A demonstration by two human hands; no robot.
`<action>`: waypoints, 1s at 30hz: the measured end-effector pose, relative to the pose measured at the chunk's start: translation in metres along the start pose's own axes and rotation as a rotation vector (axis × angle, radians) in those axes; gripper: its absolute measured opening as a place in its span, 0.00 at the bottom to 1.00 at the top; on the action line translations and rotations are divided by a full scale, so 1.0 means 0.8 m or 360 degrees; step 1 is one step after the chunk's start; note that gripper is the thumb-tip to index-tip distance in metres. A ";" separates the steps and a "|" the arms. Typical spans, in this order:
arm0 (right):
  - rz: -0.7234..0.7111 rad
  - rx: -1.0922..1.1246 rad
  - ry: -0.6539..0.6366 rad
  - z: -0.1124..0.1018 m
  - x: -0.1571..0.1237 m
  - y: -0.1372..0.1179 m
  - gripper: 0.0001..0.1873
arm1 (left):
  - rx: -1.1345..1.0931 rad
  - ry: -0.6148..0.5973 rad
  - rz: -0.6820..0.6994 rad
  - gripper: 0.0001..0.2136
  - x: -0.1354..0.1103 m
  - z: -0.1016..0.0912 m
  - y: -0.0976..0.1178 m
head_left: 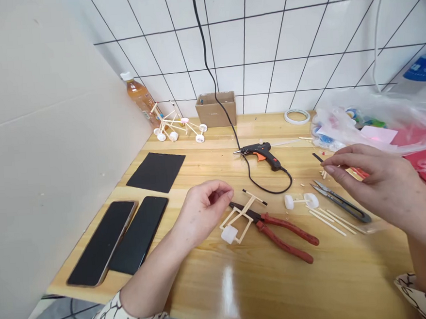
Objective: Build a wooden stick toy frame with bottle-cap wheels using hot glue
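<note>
My left hand [204,211] is closed in a pinch above the table; what its fingertips hold, if anything, is too small to make out. Just right of it, a small stick frame [239,217] with black-tipped handlebars and a white wheel rests over the jaws of red-handled pliers [286,234]. Between thumb and forefinger, my right hand [373,180] pinches a narrow black strip [317,157]. Below that hand lie thread snips [342,201], an axle with two white wheels [301,201] and several thin wooden sticks [328,219].
A black hot glue gun [261,152] lies mid-table, its cord looping beside it. Two phones [102,242] and a black sheet [156,172] are at left. Behind stand a finished-looking stick tricycle [179,123], bottle [139,96], cardboard box [215,113], tape roll [296,116] and plastic bag [378,119].
</note>
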State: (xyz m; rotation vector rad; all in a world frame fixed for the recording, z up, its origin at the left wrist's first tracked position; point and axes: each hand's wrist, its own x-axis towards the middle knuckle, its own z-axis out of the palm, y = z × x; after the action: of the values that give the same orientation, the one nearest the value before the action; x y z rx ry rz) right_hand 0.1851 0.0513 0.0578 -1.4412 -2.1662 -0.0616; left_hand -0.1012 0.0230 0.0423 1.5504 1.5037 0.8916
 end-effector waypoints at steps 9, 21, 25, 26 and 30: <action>0.0312 0.0080 -0.0353 -0.013 0.004 0.041 0.10 | -0.0447 0.0352 0.0000 0.10 0.012 0.019 -0.034; 0.0493 -0.0184 -0.0936 -0.026 -0.011 0.048 0.07 | -0.0282 0.0400 -0.0054 0.12 0.018 0.011 -0.053; 0.0435 -0.0157 -0.1225 -0.023 -0.032 0.046 0.08 | -0.0270 0.0356 -0.0045 0.11 0.017 0.015 -0.052; 0.0411 -0.0140 -0.1256 -0.022 -0.036 0.045 0.07 | -0.0268 0.0358 -0.0046 0.11 0.016 0.016 -0.051; 0.0299 -0.0091 -0.1270 -0.018 -0.041 0.042 0.08 | -0.0254 0.0388 -0.0052 0.11 0.015 0.016 -0.052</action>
State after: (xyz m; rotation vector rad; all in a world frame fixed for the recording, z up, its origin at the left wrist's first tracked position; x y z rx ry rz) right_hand 0.2299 0.0335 0.0467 -1.9170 -2.6150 0.6228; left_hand -0.1078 0.0341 -0.0009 1.3354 1.5788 1.1860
